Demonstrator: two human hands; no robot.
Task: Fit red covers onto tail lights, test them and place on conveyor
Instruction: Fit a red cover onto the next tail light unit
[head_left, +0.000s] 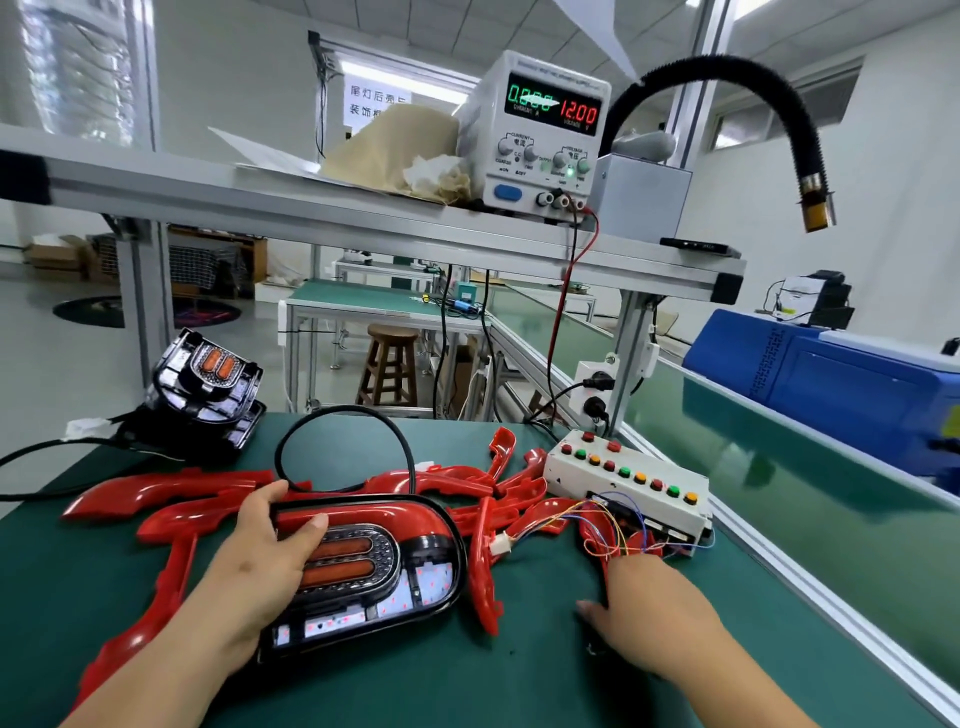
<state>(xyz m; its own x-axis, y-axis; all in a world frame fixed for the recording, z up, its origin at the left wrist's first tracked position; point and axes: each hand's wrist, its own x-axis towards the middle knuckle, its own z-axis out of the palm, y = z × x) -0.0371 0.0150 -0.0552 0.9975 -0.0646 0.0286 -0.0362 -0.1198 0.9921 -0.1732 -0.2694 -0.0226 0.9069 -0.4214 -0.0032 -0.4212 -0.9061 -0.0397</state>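
Tail light (384, 566) lies flat on the green bench (519, 675), a red cover (395, 514) seated along its upper rim and loose red covers (182, 488) scattered around it. The left hand (260, 561) clamps its left end, thumb hooked over the top rim, fingers across the face. The right hand (644, 613) rests palm down on the bench well apart, its fingertips blurred among coloured wires (613, 519) by a button box (628, 480), so I cannot tell whether they hold anything; the conveyor (779, 493) runs along the right.
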